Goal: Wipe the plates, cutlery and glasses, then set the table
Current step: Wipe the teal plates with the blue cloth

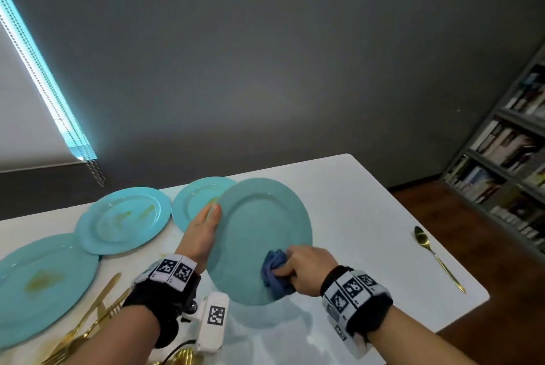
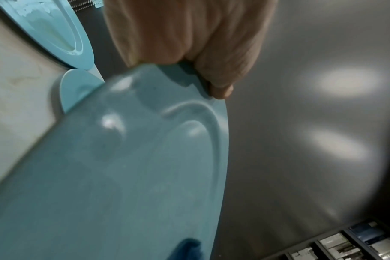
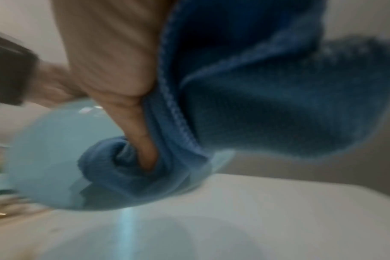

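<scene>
Held plate [image 1: 259, 234]: lifted clear of the white table [image 1: 354, 202], tilted up on edge, its face turned toward the wearer; just right of the small dirty plate [image 1: 196, 199].
Left hand [image 1: 203, 227]: clamped on the held plate's left rim, thumb over the front edge, fingers [image 2: 189, 44] curled behind it.
Right hand [image 1: 306, 271]: fingers closed round a bunched blue cloth [image 1: 275, 273], pressed to the held plate's lower right face.
Step in hand: wiping the face of the held plate, judged as early in the task.
Doing it well: firm rim grip as counter-pressure; cloth swept in overlapping arcs from well to rim; plate turned in the left hand to reach the upper part; back side probably wiped too.
Risk: slip from the rim grip under hard pressing.
Pointing: face toward the wearer and slightly up; round, so no true long axis; seen as an oval, longer from upper rim to lower rim.
Stained plates [image 1: 124, 218]: left of the held plate, flat on the table, brownish smears visible, not yet wiped.
Gold cutlery [image 1: 97, 314]: below and left of the held plate, in a loose pile.
Gold spoon [image 1: 439, 258]: well right of the held plate, alone near the table edge.
Glasses: none visible.
Right wrist view: blurred, so cloth contact only roughly readable.
</scene>
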`<control>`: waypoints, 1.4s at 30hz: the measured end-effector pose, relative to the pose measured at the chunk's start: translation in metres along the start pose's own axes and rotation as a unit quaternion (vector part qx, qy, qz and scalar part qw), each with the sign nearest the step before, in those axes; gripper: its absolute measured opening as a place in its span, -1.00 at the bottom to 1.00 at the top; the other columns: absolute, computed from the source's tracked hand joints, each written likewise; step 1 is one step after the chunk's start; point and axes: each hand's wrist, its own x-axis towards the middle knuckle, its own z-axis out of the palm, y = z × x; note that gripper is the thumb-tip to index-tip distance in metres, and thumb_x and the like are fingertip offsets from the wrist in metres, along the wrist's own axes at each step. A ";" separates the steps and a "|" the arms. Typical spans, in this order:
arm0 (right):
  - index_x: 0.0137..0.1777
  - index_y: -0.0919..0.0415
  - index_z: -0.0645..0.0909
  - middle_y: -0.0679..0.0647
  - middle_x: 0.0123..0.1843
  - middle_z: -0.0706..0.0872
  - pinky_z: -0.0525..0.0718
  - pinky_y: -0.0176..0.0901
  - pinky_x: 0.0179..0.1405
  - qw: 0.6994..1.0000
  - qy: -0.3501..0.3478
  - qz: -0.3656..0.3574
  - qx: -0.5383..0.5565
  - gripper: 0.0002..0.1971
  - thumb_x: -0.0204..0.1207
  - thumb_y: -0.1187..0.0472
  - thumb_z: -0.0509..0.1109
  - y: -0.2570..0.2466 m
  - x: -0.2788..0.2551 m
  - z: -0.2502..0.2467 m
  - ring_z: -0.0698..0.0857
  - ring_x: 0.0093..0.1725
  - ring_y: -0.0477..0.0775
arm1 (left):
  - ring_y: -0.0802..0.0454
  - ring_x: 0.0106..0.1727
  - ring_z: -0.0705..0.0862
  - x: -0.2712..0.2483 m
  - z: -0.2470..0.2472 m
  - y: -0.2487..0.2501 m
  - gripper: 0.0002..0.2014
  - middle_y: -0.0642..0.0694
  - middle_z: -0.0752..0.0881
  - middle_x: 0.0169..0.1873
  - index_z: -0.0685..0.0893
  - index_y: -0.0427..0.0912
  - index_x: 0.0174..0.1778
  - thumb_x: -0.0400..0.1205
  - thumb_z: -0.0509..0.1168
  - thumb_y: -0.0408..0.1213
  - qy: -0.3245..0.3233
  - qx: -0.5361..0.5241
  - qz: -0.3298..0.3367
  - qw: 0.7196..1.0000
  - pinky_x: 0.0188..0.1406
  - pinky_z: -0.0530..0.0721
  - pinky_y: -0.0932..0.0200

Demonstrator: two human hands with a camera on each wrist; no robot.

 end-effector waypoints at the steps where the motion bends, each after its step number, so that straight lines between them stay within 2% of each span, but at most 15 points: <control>1: 0.26 -0.23 0.61 0.08 0.23 0.58 0.48 -0.13 -0.06 0.999 0.009 0.051 -0.017 -0.65 0.55 0.14 0.24 0.011 -0.001 -0.004 0.57 0.24 0.23 | -0.10 0.06 0.67 -0.001 -0.001 0.000 -0.75 -0.11 0.73 0.02 0.66 0.00 -0.01 0.75 0.06 -0.15 -0.001 -0.005 0.000 1.000 0.24 0.60 -0.19; 5: 0.30 -0.13 0.55 0.08 0.25 0.57 0.62 -0.02 0.00 0.961 0.190 0.199 0.013 -0.66 0.57 0.17 0.19 0.024 0.019 -0.015 0.54 0.18 0.26 | -0.13 0.02 0.69 -0.004 0.012 -0.005 -0.76 -0.14 0.74 -0.01 0.66 -0.03 -0.05 0.74 0.10 -0.10 -0.011 -0.003 0.000 1.000 0.23 0.62 -0.23; 7: 0.18 -0.07 0.62 0.11 0.05 0.67 0.72 0.04 -0.28 0.949 0.260 0.170 0.044 -0.69 0.46 0.15 0.27 0.004 0.033 -0.013 0.65 -0.06 0.32 | -0.18 0.07 0.70 -0.006 0.023 -0.008 -0.73 -0.17 0.75 0.01 0.69 0.00 -0.08 0.64 0.15 0.04 -0.033 0.021 0.010 0.999 0.23 0.63 -0.23; 10: 0.10 -0.12 0.62 0.07 -0.16 0.70 0.69 -0.12 -0.54 0.974 0.217 0.024 0.066 -0.64 0.28 0.15 0.34 -0.023 0.036 0.009 0.68 -0.34 0.25 | -0.12 0.03 0.64 -0.002 0.026 -0.011 -0.70 -0.20 0.70 -0.09 0.64 -0.06 -0.20 0.58 0.13 0.06 -0.015 0.020 0.014 1.000 0.23 0.59 -0.17; 12: 0.04 -0.14 0.70 0.05 -0.09 0.73 0.68 -0.20 -0.41 0.990 0.113 -0.062 0.062 -0.69 0.37 0.06 0.22 -0.028 0.027 0.016 0.72 -0.25 0.24 | -0.14 0.09 0.65 0.000 0.015 -0.011 -0.73 -0.23 0.69 0.00 0.63 -0.08 -0.16 0.70 0.11 -0.04 0.013 0.007 -0.009 1.000 0.32 0.57 -0.22; 15: 0.15 -0.27 0.66 0.00 0.16 0.68 0.63 -0.20 -0.10 0.999 0.013 -0.043 -0.014 -0.70 0.50 0.01 0.20 0.002 0.013 0.013 0.69 0.10 0.15 | -0.07 -0.02 0.66 -0.002 -0.004 -0.013 -0.72 -0.12 0.71 -0.06 0.63 -0.07 -0.14 0.75 0.07 -0.11 0.034 0.004 -0.021 0.999 0.14 0.65 -0.09; 17: 0.26 -0.28 0.57 0.04 0.26 0.57 0.59 -0.08 0.05 0.994 0.046 0.092 -0.028 -0.67 0.55 0.08 0.25 0.030 0.015 0.010 0.56 0.25 0.22 | -0.04 -0.04 0.67 -0.008 -0.006 -0.012 -0.73 -0.06 0.72 -0.08 0.65 -0.04 -0.10 0.75 0.06 -0.11 0.026 0.008 -0.021 0.999 0.07 0.65 -0.03; 19: 0.27 -0.11 0.61 0.16 0.17 0.61 0.61 0.04 -0.06 0.965 0.179 0.190 0.007 -0.64 0.52 0.24 0.28 0.038 0.025 0.002 0.56 0.16 0.32 | -0.07 0.05 0.69 -0.012 -0.001 -0.017 -0.73 -0.07 0.74 -0.01 0.66 -0.01 -0.06 0.74 0.06 -0.09 0.009 0.017 -0.023 1.000 0.16 0.64 -0.09; 21: 0.25 0.02 0.65 0.22 0.07 0.65 0.66 0.08 -0.20 0.947 0.245 0.198 0.062 -0.64 0.47 0.30 0.32 0.022 0.039 -0.003 0.61 0.00 0.38 | -0.11 0.11 0.69 -0.014 0.008 -0.024 -0.72 -0.11 0.74 0.03 0.66 -0.02 -0.04 0.75 0.05 -0.10 -0.006 0.023 -0.025 0.999 0.22 0.63 -0.13; 23: 0.21 -0.01 0.66 0.18 -0.03 0.70 0.71 0.05 -0.35 0.951 0.272 0.125 0.083 -0.63 0.40 0.23 0.31 -0.001 0.048 0.001 0.67 -0.17 0.36 | -0.15 0.12 0.67 -0.013 0.020 -0.032 -0.72 -0.21 0.72 0.05 0.65 -0.08 -0.05 0.75 0.05 -0.13 -0.016 0.028 -0.024 0.999 0.27 0.59 -0.15; 27: 0.22 -0.17 0.46 0.09 -0.03 0.71 0.73 -0.05 -0.38 0.968 0.219 0.016 0.123 -0.59 0.35 0.06 0.12 -0.038 0.045 0.026 0.68 -0.22 0.27 | -0.08 -0.05 0.56 -0.005 0.019 -0.040 -0.74 -0.29 0.58 -0.13 0.53 -0.16 -0.20 0.75 0.06 -0.19 0.019 -0.041 -0.079 0.996 0.08 0.55 -0.07; 30: 0.05 -0.22 0.65 -0.07 -0.19 0.67 0.58 -0.38 -0.54 0.987 0.098 -0.084 0.093 -0.62 0.28 0.05 0.17 -0.037 0.029 0.043 0.69 -0.36 0.08 | -0.20 0.19 0.65 0.002 0.004 -0.054 -0.67 -0.26 0.68 0.15 0.60 -0.19 0.10 0.70 0.11 -0.01 0.043 -0.097 -0.114 0.988 0.33 0.55 -0.24; 32: -0.02 -0.21 0.73 -0.07 -0.17 0.66 0.56 -0.37 -0.50 0.990 0.007 -0.124 0.068 -0.61 0.27 0.02 0.13 -0.022 0.017 0.048 0.72 -0.31 0.09 | -0.23 0.26 0.64 0.001 -0.005 -0.059 -0.64 -0.24 0.67 0.23 0.58 -0.14 0.23 0.70 0.10 0.03 0.065 -0.102 -0.123 0.985 0.36 0.52 -0.31; 37: 0.26 -0.20 0.62 0.07 0.24 0.55 0.37 -0.14 -0.13 0.991 -0.113 -0.011 -0.064 -0.68 0.55 0.11 0.27 0.026 0.010 0.036 0.55 0.26 0.19 | -0.18 0.28 0.63 -0.003 -0.019 -0.085 -0.56 -0.15 0.65 0.29 0.61 -0.04 0.23 0.56 0.17 0.15 0.058 -0.031 -0.176 0.982 0.38 0.52 -0.28; 42: 0.37 -0.28 0.48 0.05 0.24 0.53 0.56 -0.09 0.06 0.989 -0.050 0.135 0.011 -0.58 0.58 0.16 0.18 0.038 0.013 0.033 0.51 0.27 0.17 | -0.26 0.22 0.64 -0.010 -0.020 -0.111 -0.59 -0.27 0.66 0.21 0.65 -0.06 0.06 0.53 0.15 0.16 0.085 0.071 -0.210 0.971 0.32 0.56 -0.28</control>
